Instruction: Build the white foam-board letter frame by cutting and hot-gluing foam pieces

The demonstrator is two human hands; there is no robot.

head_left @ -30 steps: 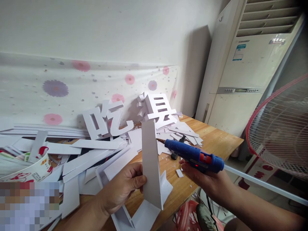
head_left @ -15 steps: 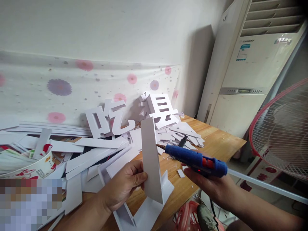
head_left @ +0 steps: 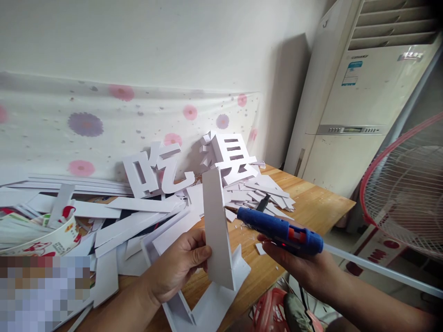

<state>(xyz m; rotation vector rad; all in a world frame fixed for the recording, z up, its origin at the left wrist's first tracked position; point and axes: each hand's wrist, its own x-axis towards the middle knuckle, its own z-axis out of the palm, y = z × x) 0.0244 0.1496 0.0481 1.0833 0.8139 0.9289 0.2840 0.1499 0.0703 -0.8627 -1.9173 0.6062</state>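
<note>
Pinching one upright white strip (head_left: 216, 230) between thumb and fingers, the left hand (head_left: 183, 263) sits at lower centre; the right hand (head_left: 294, 263), right of centre, is closed around one blue glue gun (head_left: 277, 230), its nozzle just beside or at the strip's right edge; contact is unclear. One long pale glue stick (head_left: 380, 269) runs from its rear toward the right edge. Two white cut-out characters (head_left: 154, 170) lean at centre, and one open white frame (head_left: 176, 304) lies at bottom centre. One printed tub (head_left: 51, 235) is at left, one black tool (head_left: 263, 203) right of centre; the white offcuts (head_left: 134, 226) are too many and overlapped to count. Beneath is a wood-grain worktop (head_left: 311, 193), littered with scraps. Behind, one flowered sheet (head_left: 138, 115) covers the lower wall; one air conditioner (head_left: 353, 101) stands upper right, one pink-rimmed fan (head_left: 411, 184) at right, and one red bag (head_left: 272, 311) at the bottom.
</note>
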